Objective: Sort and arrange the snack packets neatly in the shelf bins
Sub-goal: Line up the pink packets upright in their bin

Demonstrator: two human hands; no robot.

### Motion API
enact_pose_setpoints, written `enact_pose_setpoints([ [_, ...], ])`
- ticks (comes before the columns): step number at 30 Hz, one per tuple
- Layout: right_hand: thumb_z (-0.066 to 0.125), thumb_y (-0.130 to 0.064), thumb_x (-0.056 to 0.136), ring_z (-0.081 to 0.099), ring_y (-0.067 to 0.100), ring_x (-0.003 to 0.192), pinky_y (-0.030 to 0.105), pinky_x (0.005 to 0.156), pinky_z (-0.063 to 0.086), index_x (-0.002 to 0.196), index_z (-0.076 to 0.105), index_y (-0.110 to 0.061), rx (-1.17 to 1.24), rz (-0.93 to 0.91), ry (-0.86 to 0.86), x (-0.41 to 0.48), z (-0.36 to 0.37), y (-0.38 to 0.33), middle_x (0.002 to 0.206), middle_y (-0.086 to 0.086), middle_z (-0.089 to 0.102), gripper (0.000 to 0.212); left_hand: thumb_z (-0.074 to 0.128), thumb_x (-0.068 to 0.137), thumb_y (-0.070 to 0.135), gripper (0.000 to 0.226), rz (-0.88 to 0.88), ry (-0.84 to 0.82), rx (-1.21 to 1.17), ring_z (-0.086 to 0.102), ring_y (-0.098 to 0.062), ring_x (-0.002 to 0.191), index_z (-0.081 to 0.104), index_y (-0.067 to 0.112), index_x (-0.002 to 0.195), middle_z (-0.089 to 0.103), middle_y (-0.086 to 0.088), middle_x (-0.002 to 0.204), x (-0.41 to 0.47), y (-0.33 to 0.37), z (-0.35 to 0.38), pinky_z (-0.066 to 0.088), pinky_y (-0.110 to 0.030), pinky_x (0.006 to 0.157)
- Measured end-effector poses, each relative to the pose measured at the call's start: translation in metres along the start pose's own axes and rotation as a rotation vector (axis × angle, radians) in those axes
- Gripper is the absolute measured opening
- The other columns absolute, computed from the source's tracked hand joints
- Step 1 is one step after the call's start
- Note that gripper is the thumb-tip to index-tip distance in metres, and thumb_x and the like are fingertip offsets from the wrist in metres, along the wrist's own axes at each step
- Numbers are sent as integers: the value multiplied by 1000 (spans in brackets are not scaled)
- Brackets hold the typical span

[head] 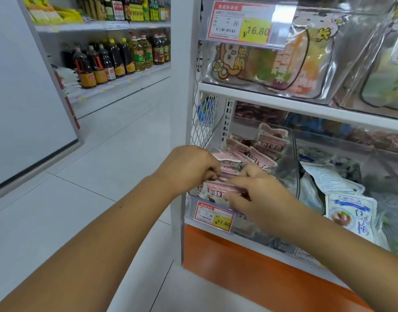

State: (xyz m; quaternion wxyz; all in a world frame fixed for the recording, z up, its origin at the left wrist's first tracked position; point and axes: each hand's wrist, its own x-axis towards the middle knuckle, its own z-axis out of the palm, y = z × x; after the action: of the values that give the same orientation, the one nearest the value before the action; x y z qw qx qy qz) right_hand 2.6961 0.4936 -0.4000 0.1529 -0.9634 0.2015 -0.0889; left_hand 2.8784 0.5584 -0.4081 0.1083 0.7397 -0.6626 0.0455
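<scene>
Two bare arms reach toward a clear bin (288,170) on the lower shelf (256,240) of a white rack (189,104), where pink packets (264,152) fill the compartment. The left hand (189,167) sits at the bin's near left corner, its fingers curled over the tops of the pink packets in the front rows. The right hand (259,197) comes in from the other side, its thumb and fingers pinching a front packet (217,190) that stands upright just behind the bin's front wall. The two hands are close together, fingertips nearly meeting over the front rows. Farther back in the bin, more pink packets lean at mixed angles, some tilted against the rear.

Clipped to the bin's front is a red-and-yellow price tag (213,218) reading 17.60. In the next bin to the right lie blue packets (350,213), white with blue print, loosely heaped and overlapping. One shelf up, large clear pouches (274,64) with cartoon print stand behind a second tag (241,24) marked 16.80. A white mesh panel (203,122) closes the rack's left side, and an orange panel (238,264) runs beneath the lower shelf.

Across the pale tiled floor (92,167), a far shelf unit carries rows of bottles (117,59), dark ones on the left and yellow ones on the right.
</scene>
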Motion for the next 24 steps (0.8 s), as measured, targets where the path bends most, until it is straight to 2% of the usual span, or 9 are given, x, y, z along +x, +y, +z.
enact_pose_setpoints([
  [2, 51, -28, 97, 53, 16, 83, 30, 73, 43, 93, 68, -18, -87, 21, 17, -1, -1, 1, 94, -1, 54, 20, 64, 91, 30, 19, -20, -12, -64, 62, -7, 91, 73, 33, 107, 71, 11, 104, 1, 0, -2, 45, -22, 75],
  [5, 54, -20, 95, 54, 20, 73, 35, 68, 44, 70, 62, -10, -51, 3, 132, 11, 10, 0, 73, 1, 57, 28, 65, 91, 26, 24, -70, 8, -300, 58, 5, 78, 71, 27, 114, 71, 9, 109, -2, 2, -11, 39, -6, 74],
  [8, 54, -18, 94, 46, 18, 62, 28, 57, 35, 59, 48, -16, -36, 10, 73, 25, 30, -8, 60, -3, 48, 36, 64, 91, 33, 31, -119, 20, -436, 55, 11, 81, 66, 32, 122, 68, 14, 113, -11, 0, -21, 36, 3, 71],
  [11, 52, -27, 97, 42, 9, 58, 19, 52, 29, 71, 53, -22, 8, 57, -93, 33, 28, -7, 60, -9, 47, 27, 65, 89, 39, 37, -102, -123, -436, 56, 10, 92, 61, 37, 125, 65, 17, 116, -25, 0, -24, 43, -8, 84],
  [13, 52, -31, 98, 51, 7, 69, 20, 59, 37, 96, 66, -22, 38, 50, -244, 34, 17, -1, 82, -10, 63, 17, 67, 88, 36, 40, -63, -210, -335, 55, 2, 98, 60, 37, 127, 63, 16, 117, -33, 5, -20, 44, -19, 88],
  [15, 54, -34, 96, 57, 0, 83, 18, 73, 45, 120, 61, -35, 125, 70, -345, 28, -2, 7, 99, -19, 63, 25, 65, 90, 31, 41, -27, -221, -155, 54, -6, 104, 57, 35, 130, 61, 13, 122, -36, 10, -13, 43, -24, 89],
  [18, 62, -36, 91, 60, -8, 91, 16, 83, 50, 115, 63, -37, 79, 55, -308, 10, -24, 25, 101, -24, 63, 23, 56, 95, 32, 34, 32, -126, 35, 54, -12, 111, 58, 33, 129, 60, 9, 126, -36, 15, -4, 45, -27, 88],
  [22, 64, -44, 87, 50, 4, 96, 23, 84, 44, 107, 65, -36, -220, -53, -132, -6, -27, 43, 102, -14, 52, 22, 61, 92, 20, 26, 184, 49, -46, 58, -25, 117, 70, 19, 116, 62, -4, 128, -26, 31, 15, 51, -38, 93],
  [24, 64, -41, 88, 51, 9, 99, 29, 83, 45, 102, 60, -37, -284, -46, -130, -6, -27, 48, 102, -14, 53, 16, 61, 90, 13, 26, 212, 55, -82, 57, -27, 119, 72, 17, 113, 61, -7, 130, -19, 33, 25, 50, -38, 97],
])
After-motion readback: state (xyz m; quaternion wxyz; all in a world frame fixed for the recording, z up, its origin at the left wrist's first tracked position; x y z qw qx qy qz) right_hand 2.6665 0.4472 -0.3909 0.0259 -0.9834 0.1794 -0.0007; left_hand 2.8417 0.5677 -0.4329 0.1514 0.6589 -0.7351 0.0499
